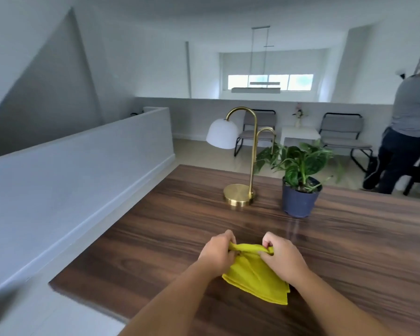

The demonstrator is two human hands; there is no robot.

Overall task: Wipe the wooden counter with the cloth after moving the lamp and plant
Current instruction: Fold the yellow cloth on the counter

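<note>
A yellow cloth [255, 277] lies folded on the dark wooden counter [155, 226], near its front. My left hand [216, 253] and my right hand [284, 258] each pinch the cloth's far edge, lifting it slightly. Beyond them, toward the counter's far edge, stands a brass lamp [239, 195] with a round base, a curved neck and a white shade. To its right is a green leafy plant in a dark blue pot [300, 197]. Both stand upright, apart from my hands.
A low grey-white wall [82, 166] runs along the counter's left side. Past the far edge are two grey chairs [340, 132], a small white table [298, 134], and a person [408, 132] standing at the right by a black stand.
</note>
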